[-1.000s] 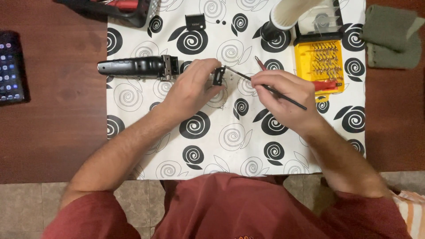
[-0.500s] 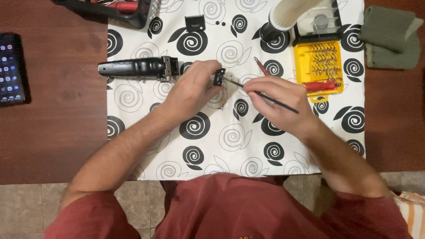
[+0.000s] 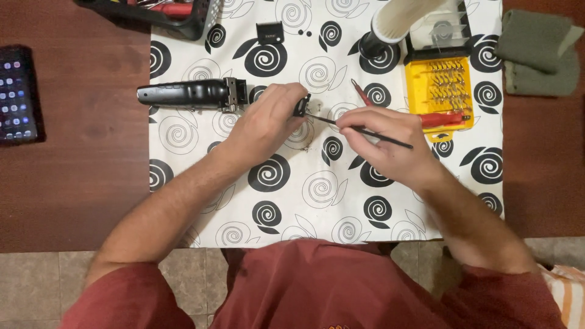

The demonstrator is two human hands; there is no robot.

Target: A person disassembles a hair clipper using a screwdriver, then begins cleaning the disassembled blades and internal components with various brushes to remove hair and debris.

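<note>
Nearest, the right hand (image 3: 390, 143) pinches a thin black tool (image 3: 365, 131), tip touching a small black part (image 3: 301, 106) gripped in the left hand (image 3: 268, 122) over the spiral-patterned mat (image 3: 304, 195). Beyond: black clipper body (image 3: 189, 94), yellow bit case (image 3: 440, 91), basket (image 3: 158, 12).

A mat (image 3: 317, 195) lies on the table (image 3: 73, 183), with the clipper body (image 3: 189, 95) on its left part and the screwdriver-bit case (image 3: 440, 88) on its right. A phone (image 3: 17, 94) lies left of the mat and a folded cloth (image 3: 536, 58) right of it, while a basket (image 3: 152, 13) sits at the mat's far left corner.
</note>
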